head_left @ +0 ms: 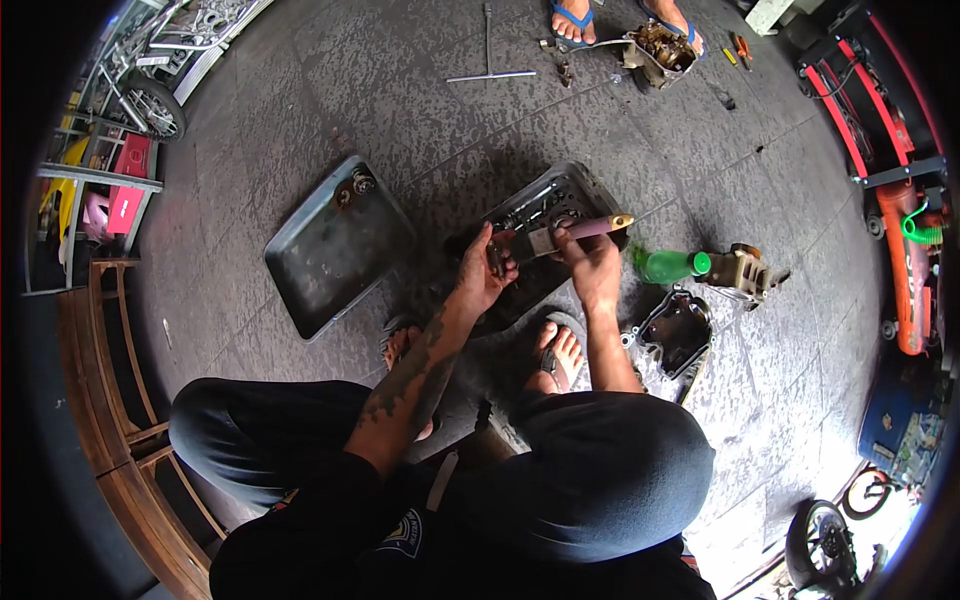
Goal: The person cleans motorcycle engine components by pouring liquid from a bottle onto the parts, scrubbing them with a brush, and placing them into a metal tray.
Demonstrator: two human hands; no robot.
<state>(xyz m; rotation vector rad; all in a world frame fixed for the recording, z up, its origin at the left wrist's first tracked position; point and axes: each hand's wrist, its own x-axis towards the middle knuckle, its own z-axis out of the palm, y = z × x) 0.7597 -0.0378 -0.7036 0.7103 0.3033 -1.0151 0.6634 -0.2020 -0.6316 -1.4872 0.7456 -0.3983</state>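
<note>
My right hand [596, 268] grips a paintbrush [598, 227] with a pinkish handle and a wide metal ferrule; its bristle end points left. My left hand [484, 272] is closed around a small dark part [497, 258], largely hidden by the fingers, close to the bristles. Both hands are above a dark tray [607, 196] holding several metal parts and dark liquid or grime. Left of it lies a second dark tray [325, 285], with a few small metal parts [357, 185] in its far corner.
A green bottle [670, 266], an engine block part [738, 276] and a dark-lined cover [676, 332] lie right of the tray. Farther off are a T-handle wrench [490, 74], an oily engine part [662, 54], pliers [742, 50] and another person's foot [572, 24] in a blue flip-flop.
</note>
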